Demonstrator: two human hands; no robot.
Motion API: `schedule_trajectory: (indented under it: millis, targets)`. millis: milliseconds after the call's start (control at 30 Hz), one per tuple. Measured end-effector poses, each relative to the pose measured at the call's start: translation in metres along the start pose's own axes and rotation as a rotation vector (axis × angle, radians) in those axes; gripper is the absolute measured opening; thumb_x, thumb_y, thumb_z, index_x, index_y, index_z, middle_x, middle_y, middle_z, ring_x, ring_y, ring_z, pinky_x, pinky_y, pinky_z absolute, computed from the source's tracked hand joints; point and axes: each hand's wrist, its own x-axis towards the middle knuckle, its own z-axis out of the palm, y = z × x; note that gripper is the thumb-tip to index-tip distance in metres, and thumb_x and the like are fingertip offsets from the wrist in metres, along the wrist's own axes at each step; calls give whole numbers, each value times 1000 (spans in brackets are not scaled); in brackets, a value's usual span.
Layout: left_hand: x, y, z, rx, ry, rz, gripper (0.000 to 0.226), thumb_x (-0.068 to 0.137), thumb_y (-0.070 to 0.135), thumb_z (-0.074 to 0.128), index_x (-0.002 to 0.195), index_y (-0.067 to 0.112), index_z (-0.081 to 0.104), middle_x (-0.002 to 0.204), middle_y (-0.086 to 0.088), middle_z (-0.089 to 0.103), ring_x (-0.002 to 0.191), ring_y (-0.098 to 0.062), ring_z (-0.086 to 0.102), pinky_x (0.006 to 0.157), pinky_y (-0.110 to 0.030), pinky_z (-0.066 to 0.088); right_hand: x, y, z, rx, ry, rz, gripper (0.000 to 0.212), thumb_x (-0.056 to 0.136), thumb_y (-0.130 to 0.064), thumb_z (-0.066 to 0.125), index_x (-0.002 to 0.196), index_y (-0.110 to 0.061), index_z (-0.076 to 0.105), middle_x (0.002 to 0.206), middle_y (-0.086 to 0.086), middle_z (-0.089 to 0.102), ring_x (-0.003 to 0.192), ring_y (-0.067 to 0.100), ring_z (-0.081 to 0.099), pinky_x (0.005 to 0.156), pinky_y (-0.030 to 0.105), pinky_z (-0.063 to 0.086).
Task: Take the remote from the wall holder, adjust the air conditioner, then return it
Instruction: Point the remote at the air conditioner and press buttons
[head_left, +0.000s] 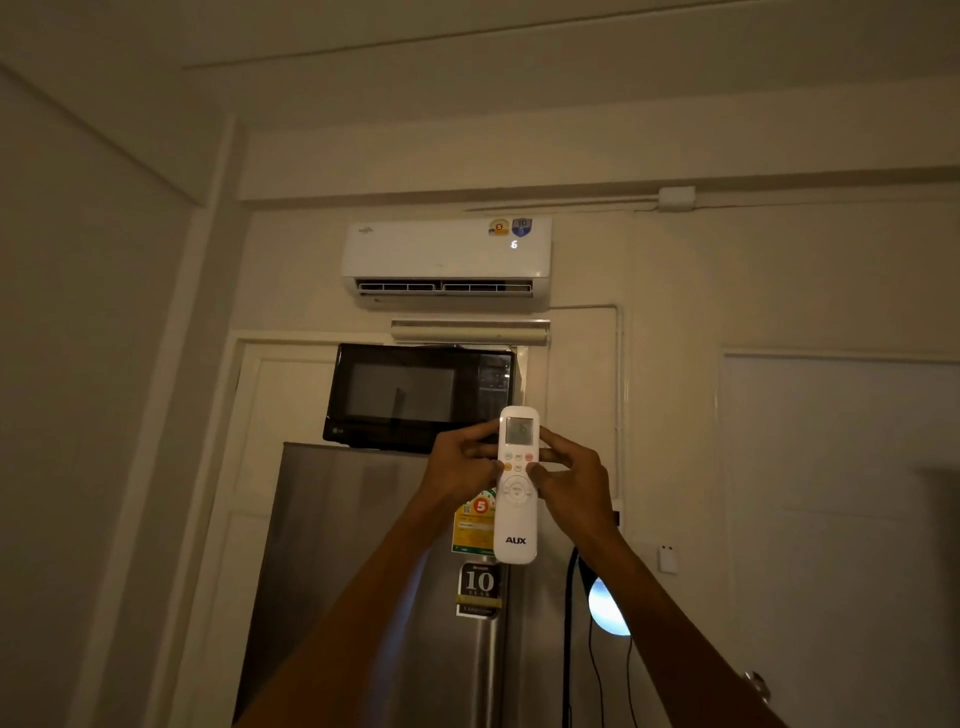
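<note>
A white AUX remote (516, 525) is held upright in front of me, its small screen at the top and coloured buttons below. My left hand (457, 467) grips its left side and my right hand (571, 483) grips its right side, with the right thumb on the buttons. High on the wall hangs the white air conditioner (441, 254), its flap open and a lit digit showing on its front. A small white wall holder (667, 557) sits on the wall at the right, below hand height.
A black microwave (410, 395) stands on top of a steel fridge (363, 571) straight ahead. A black cable and a round lit lamp (605, 608) hang right of the fridge. White doors are at left and right.
</note>
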Motion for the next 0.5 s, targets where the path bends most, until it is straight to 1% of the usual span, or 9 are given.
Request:
schedule_trajectory:
  millis: [67, 167, 233, 300, 433, 500]
  targets:
    - [-1, -1, -2, -6, -2, -3, 57, 79, -9, 63, 130, 13, 54, 115, -16, 69, 74, -2, 67, 53, -13, 55, -1, 0, 3, -6, 7, 5, 46, 84, -12, 65, 128, -17, 54, 119, 13, 67, 97, 17, 62, 81, 38, 58]
    - [-2, -2, -5, -23, -16, -11, 57, 79, -8, 64, 130, 15, 54, 114, -16, 69, 70, -2, 69, 54, -14, 55, -2, 1, 6, -1, 15, 19, 47, 83, -14, 66, 129, -19, 53, 120, 14, 66, 101, 26, 66, 83, 49, 58]
    - [-1, -2, -6, -33, -22, -6, 56, 79, -9, 63, 129, 14, 55, 112, -16, 70, 66, 0, 70, 53, -13, 55, -1, 1, 7, -6, 20, 25, 48, 83, -14, 66, 129, -19, 53, 121, 14, 66, 103, 29, 66, 84, 52, 57]
    - [0, -2, -6, -31, -30, 0, 55, 79, -11, 62, 129, 14, 55, 113, -17, 70, 67, 0, 70, 53, -13, 55, -1, 1, 7, -6, 31, 29, 48, 83, -13, 66, 129, -18, 54, 122, 14, 65, 104, 29, 66, 85, 53, 56]
    - [1, -2, -4, -23, -33, 9, 56, 80, -10, 63, 130, 13, 54, 116, -17, 68, 74, -2, 67, 53, -12, 54, -1, 1, 5, -1, 37, 26, 47, 83, -13, 66, 128, -18, 54, 121, 14, 66, 103, 29, 66, 84, 53, 57]
    - [1, -1, -3, -20, -31, 9, 56, 80, -11, 62, 130, 13, 54, 116, -17, 68, 74, -1, 67, 52, -11, 53, 0, 0, 5, -3, 33, 22, 47, 83, -14, 66, 128, -18, 54, 122, 14, 66, 103, 29, 66, 84, 52, 57]
